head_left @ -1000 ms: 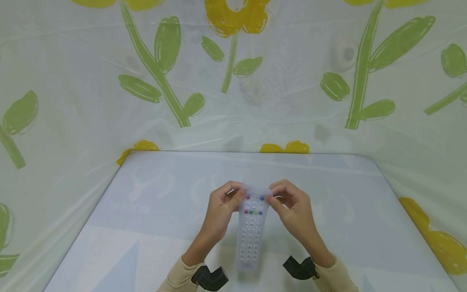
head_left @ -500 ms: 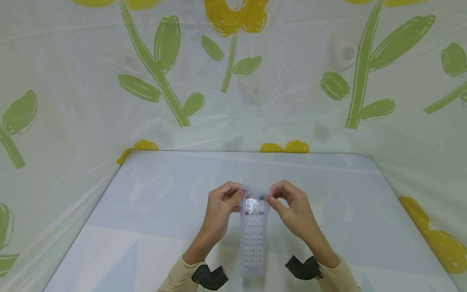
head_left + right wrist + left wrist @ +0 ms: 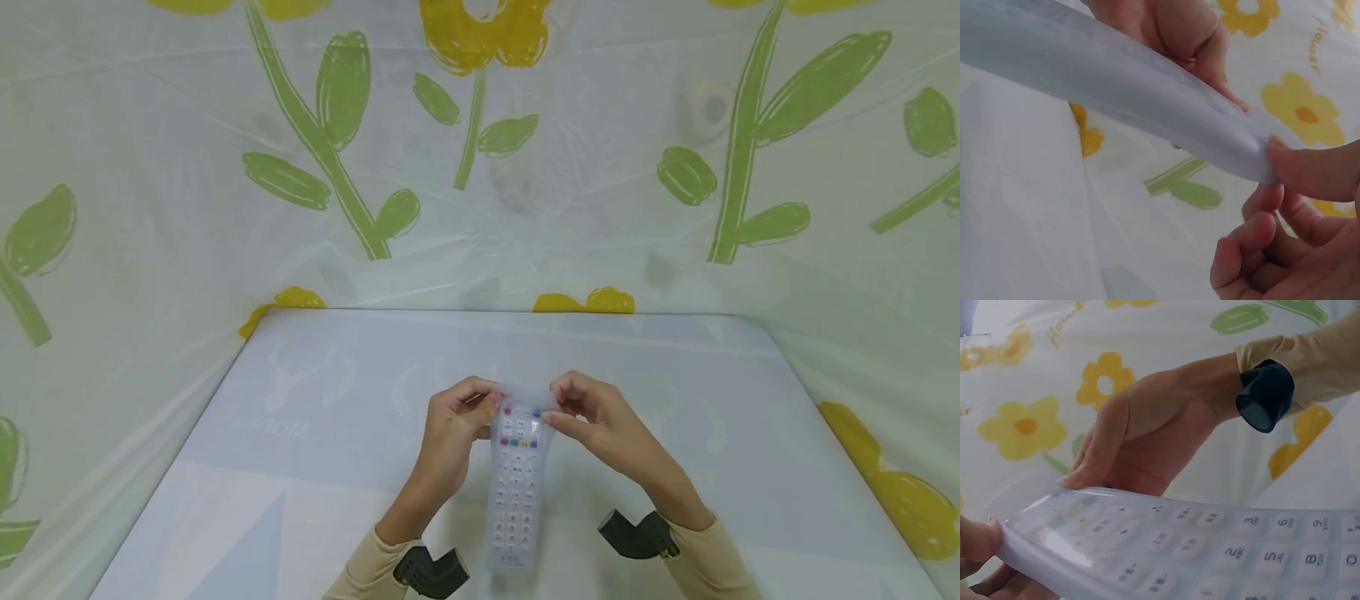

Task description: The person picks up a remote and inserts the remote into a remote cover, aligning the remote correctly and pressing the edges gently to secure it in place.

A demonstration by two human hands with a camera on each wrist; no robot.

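A remote control (image 3: pixel 514 492) in a translucent, milky sleeve hangs between both hands, its buttons facing up toward the head camera. My left hand (image 3: pixel 454 433) pinches the sleeve's upper left corner between thumb and fingers. At the upper right corner, my right hand (image 3: pixel 607 433) pinches the sleeve the same way. The left wrist view shows the white number buttons of the remote control (image 3: pixel 1235 550) through the sleeve. From the right wrist, the side of the sleeve (image 3: pixel 1147 100) appears, with the right thumb (image 3: pixel 1310 172) pressed on its end.
A pale blue and white table (image 3: pixel 315 450) lies under the hands. Behind and around it hangs a curtain (image 3: pixel 585 200) printed with yellow flowers and green leaves. Each wrist carries a black camera mount, such as the right one (image 3: pixel 637 535).
The right wrist has swung outward to the right and its thumb now lies flatter on the sleeve. The remote control has swayed slightly, while the left hand has barely moved.
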